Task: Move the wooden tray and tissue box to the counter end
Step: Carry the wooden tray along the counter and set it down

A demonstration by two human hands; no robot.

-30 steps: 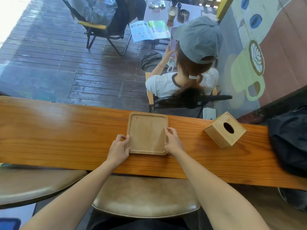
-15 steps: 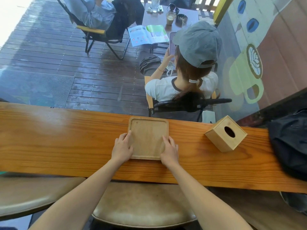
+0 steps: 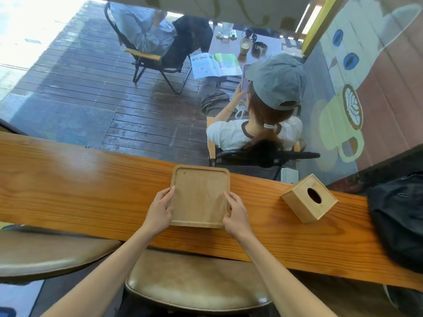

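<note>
A square wooden tray point(image 3: 200, 193) with rounded corners lies on the long wooden counter point(image 3: 80, 186), near its middle. My left hand point(image 3: 160, 208) grips the tray's left rim and my right hand point(image 3: 235, 212) grips its right rim. The tray looks slightly raised at the near edge, though I cannot tell if it has left the counter. A wooden tissue box point(image 3: 309, 200) with an oval hole on top stands on the counter to the right of the tray, turned at an angle and apart from both hands.
A black bag point(image 3: 398, 216) rests on the counter's right end, just past the tissue box. Padded stools point(image 3: 194, 280) stand below the near edge. Behind the window, a person in a grey cap point(image 3: 277, 81) sits at an outdoor table.
Both hands slid from the tray's near corners up along its side rims and took hold. The camera tilted upward, so the counter sits lower in view.
</note>
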